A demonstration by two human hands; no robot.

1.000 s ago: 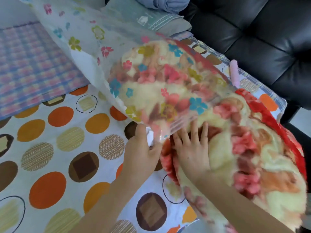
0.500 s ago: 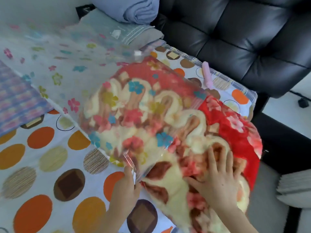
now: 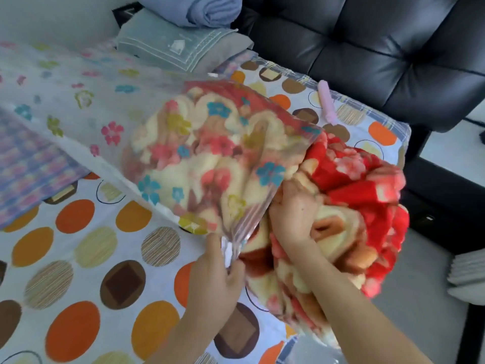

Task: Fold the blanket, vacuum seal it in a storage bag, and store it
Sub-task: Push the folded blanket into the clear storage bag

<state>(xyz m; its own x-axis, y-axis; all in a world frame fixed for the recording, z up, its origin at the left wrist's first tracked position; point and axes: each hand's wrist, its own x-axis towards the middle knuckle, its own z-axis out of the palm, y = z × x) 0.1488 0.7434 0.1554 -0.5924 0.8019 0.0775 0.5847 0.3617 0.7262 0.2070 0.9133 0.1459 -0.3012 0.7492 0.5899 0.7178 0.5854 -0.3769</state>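
On the bed [image 3: 78,258] lies the red flowered blanket [image 3: 354,206], one half inside the clear flowered bag [image 3: 105,106] and the other half bulging out. The left hand [image 3: 212,282] pinches the bag's open edge with its fingers [image 3: 236,270]. The right hand [image 3: 294,211] presses on the blanket at the opening, its fingers hidden, so I cannot tell their state.

Storage bag [image 3: 86,82] cropped at left edge

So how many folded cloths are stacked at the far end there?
2: a rolled blue cloth lies on top of a folded grey-green cloth, beside the black sofa. More may be hidden past the top edge.
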